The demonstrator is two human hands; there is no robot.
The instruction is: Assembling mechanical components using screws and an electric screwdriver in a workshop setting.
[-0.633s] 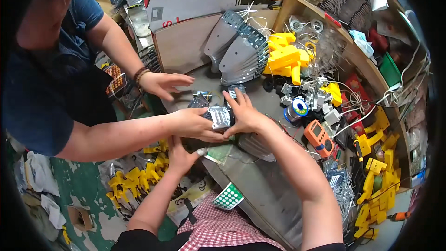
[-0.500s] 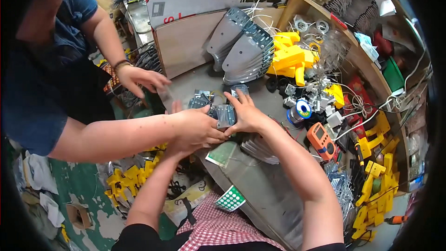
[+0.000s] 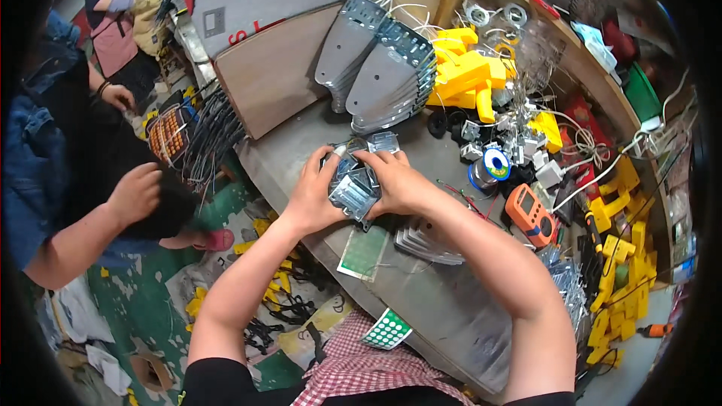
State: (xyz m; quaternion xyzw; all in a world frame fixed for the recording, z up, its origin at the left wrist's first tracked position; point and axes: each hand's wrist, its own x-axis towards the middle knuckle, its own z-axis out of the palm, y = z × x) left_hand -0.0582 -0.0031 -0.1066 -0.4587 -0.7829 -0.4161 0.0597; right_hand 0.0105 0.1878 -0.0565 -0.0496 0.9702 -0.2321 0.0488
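A bunch of small, shiny grey rectangular parts [image 3: 355, 194] lies at the middle of the bench, between my two hands. My left hand [image 3: 312, 194] curls round its left side, thumb and fingers along the edge. From the right, my right hand [image 3: 397, 182] presses against the same bunch, fingers bent over its far side. More such parts [image 3: 382, 143] sit just beyond my right fingertips. Near my wrists a green-and-clear flat sheet [image 3: 364, 252] rests on the bench, beside a stack of thin grey plates [image 3: 427, 240] partly under my right forearm.
Fanned stacks of grey plates [image 3: 395, 75] stand at the back, beside yellow plastic housings [image 3: 470, 75]. On the right are a solder spool [image 3: 489, 169], an orange multimeter [image 3: 531, 214] and more yellow parts [image 3: 620, 286]. A co-worker's hand [image 3: 137, 194] is at the left.
The co-worker's hands have drawn back to the left, away from the grey parts. My left hand, partly covered before, now shows at their left side. The view has shifted slightly.
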